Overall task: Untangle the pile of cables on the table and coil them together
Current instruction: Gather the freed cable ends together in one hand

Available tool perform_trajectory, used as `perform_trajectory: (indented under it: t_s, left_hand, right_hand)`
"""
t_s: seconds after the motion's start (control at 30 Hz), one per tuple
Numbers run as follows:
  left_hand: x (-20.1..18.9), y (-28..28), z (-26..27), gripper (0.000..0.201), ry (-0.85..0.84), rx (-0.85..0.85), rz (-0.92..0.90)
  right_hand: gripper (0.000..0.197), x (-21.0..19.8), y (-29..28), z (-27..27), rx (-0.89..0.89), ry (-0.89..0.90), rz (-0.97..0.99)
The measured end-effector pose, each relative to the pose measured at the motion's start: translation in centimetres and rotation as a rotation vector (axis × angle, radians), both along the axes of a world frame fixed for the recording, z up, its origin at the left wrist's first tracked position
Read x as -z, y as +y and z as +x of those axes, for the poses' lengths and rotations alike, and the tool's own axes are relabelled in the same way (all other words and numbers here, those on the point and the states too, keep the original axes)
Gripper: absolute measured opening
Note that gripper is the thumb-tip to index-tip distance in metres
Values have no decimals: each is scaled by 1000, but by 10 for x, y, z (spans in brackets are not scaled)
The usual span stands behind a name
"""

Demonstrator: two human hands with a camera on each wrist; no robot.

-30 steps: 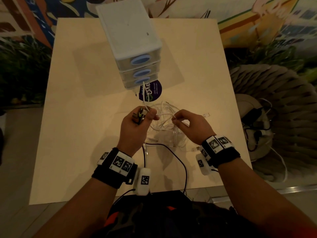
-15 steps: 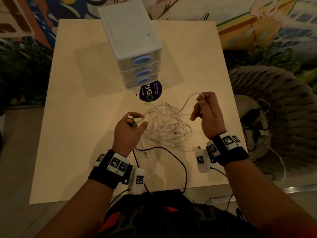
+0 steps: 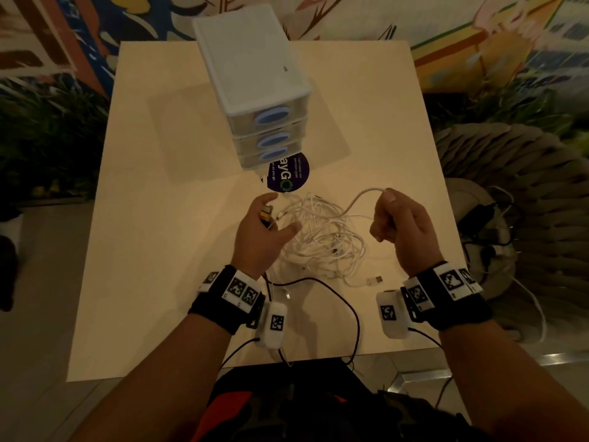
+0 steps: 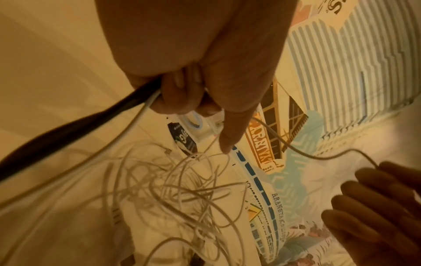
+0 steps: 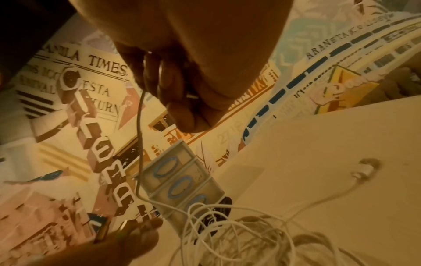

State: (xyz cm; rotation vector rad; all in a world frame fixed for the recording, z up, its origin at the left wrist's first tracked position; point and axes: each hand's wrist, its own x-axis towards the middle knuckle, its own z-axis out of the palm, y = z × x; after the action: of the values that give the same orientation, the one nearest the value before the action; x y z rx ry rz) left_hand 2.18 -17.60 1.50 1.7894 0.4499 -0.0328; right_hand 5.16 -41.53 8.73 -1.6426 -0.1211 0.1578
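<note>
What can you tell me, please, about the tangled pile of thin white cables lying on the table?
The tangled pile of thin white cables is a loose heap of overlapping loops that look like smooth plastic, lying on the pale wooden table in front of the white three-drawer plastic organiser. Small plugs show among the loops, and one metal-tipped plug lies at the near edge. One strand rises in an arc to the right hand, which pinches it. The left hand holds cable ends beside the heap.

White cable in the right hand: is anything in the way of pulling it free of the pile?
Only the tangle itself. The right hand pinches one white cable, which runs down into the pile of cables and crosses other loops there. The drawer unit stands behind, apart. The left hand grips plug ends beside the pile.
</note>
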Motion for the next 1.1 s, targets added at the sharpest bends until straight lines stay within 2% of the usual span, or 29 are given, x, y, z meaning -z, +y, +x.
perform_trajectory:
  t_s: [0.07, 0.1, 0.17, 0.23, 0.3, 0.37, 0.43, 0.5, 0.63, 0.67, 0.77, 0.8, 0.97, 1.1]
  left_hand:
    - [-12, -7, 2, 65, -84, 70, -42]
    - [-18, -11, 3, 62, -121, 122, -37]
    - [-26, -18, 3, 36, -149, 171, 23]
    - [-29, -22, 4, 8, -157, 133, 5]
    - [-32, -19, 3, 21, -175, 87, -62]
    - [-37, -12, 1, 26, -214, 67, -160]
    - [-41, -5, -2, 33, -236, 78, -210]
    - [-46, 0, -7, 41, -259, 123, -213]
    - [-54, 3, -15, 45, -301, 171, -249]
    - [-56, 3, -16, 47, -309, 174, -271]
    - [-59, 4, -20, 49, -319, 149, -290]
    - [-60, 6, -21, 46, -326, 129, -288]
    - [-68, 18, -23, 44, -337, 27, -266]
    - [-64, 21, -22, 31, -304, -2, -215]
  right_hand:
    - [45, -7, 5, -1, -112, -31, -50]
    - [43, -10, 8, -2, -166, -43, -63]
    - [41, -14, 12, -3, -232, -51, -67]
    - [44, -14, 14, -3, -270, -9, -59]
    - [47, -13, 14, -1, -286, 139, -17]
    - [47, -6, 15, 1, -261, 291, 24]
    - [39, 2, 20, 1, -215, 328, -39]
    - [37, 10, 29, 2, -226, 277, -186]
    - [51, 32, 54, 15, -332, 185, -431]
    - [49, 37, 60, 19, -355, 142, -511]
    - [21, 42, 69, 30, -382, 49, -700]
    - [18, 42, 69, 34, -375, 40, -744]
    - [30, 42, 56, 44, -302, -67, -906]
    - [30, 33, 60, 45, -171, -154, -796]
